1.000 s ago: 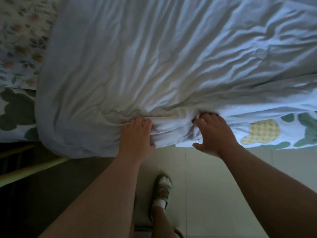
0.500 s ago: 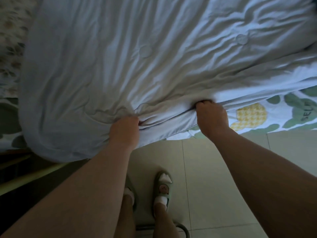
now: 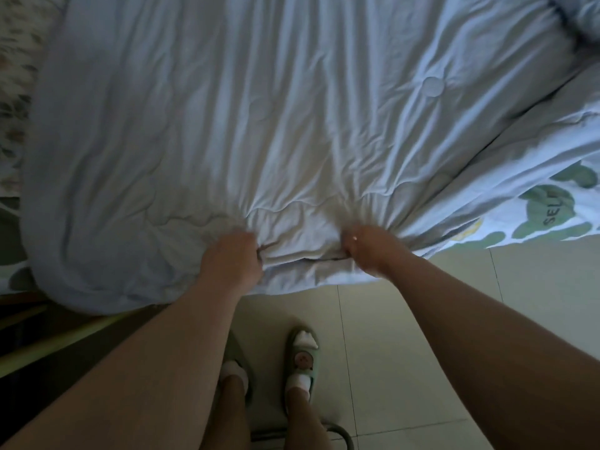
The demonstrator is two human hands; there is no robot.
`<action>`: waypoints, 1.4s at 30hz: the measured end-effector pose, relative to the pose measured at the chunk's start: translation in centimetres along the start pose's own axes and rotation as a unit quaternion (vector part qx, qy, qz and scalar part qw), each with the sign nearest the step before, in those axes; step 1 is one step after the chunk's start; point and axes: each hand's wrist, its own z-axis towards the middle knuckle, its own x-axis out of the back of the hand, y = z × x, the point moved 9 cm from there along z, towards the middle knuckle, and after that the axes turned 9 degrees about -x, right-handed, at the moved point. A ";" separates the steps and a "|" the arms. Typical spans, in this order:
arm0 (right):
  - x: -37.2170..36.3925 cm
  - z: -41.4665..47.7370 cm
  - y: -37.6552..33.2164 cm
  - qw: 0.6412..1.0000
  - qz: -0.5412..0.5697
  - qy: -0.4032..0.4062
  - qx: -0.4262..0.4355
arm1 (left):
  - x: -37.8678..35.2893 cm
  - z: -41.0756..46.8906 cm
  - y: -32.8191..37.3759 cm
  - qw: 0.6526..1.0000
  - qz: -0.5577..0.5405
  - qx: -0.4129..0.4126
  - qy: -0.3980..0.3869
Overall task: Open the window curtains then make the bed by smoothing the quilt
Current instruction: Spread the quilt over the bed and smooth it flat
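Note:
A pale blue-white quilt (image 3: 292,108) covers the bed and fills the upper part of the view, creased with long folds running toward me. My left hand (image 3: 232,259) is closed on the quilt's near edge, bunching the fabric. A short way to the right, my right hand (image 3: 368,250) grips the same edge in a fist. The edge hangs over the side of the bed above the floor. No window curtains are in view.
A bed sheet (image 3: 552,209) with green and yellow shapes shows at the right under the quilt. A floral fabric (image 3: 16,76) lies at the far left. Pale floor tiles (image 3: 406,352) lie below, with my slippered feet (image 3: 302,362) on them. A light wooden rail (image 3: 48,345) runs at lower left.
Both hands went from fingers on the quilt's edge to closed fists on it and drew it toward me. The quilt now hangs lower and hides more of the patterned sheet.

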 end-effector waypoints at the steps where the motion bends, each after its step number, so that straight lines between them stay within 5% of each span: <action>1: 0.9 0.0 0.3 0.998 0.049 0.036 -0.005 | 0.6 0.3 0.7 0.999 -0.027 0.003 0.033; 4: 3.5 -0.6 2.2 0.979 0.149 0.138 -0.020 | 2.5 1.8 3.5 0.994 -0.032 -0.018 0.104; 7: 5.1 -1.0 3.1 0.975 0.110 0.190 0.006 | 3.6 3.7 6.2 0.992 0.017 -0.042 0.116; 15: 5.1 1.3 5.8 0.989 -0.014 0.148 -0.013 | -0.1 7.0 7.3 0.997 0.041 -0.050 -0.052; 19: 6.2 1.3 8.6 0.979 0.139 0.129 -0.077 | 0.9 7.1 7.3 0.998 0.052 -0.043 -0.016; 22: 9.1 0.2 11.3 0.939 0.248 0.192 -0.144 | 1.1 7.5 7.6 0.999 0.008 -0.034 -0.007; 25: 11.5 -0.7 13.6 0.923 0.226 0.237 -0.205 | 0.6 7.4 9.0 0.999 -0.017 -0.043 -0.021; 29: 11.7 -0.6 16.3 0.922 0.195 0.192 -0.274 | 0.7 7.7 11.8 0.995 -0.075 -0.071 0.005; 38: 12.3 1.0 21.6 0.870 0.311 0.260 -0.279 | 0.4 8.3 23.6 0.967 -0.079 -0.237 0.042; 42: 12.5 3.7 26.7 0.880 0.304 0.232 -0.280 | -1.6 7.9 28.6 0.961 -0.025 -0.272 0.050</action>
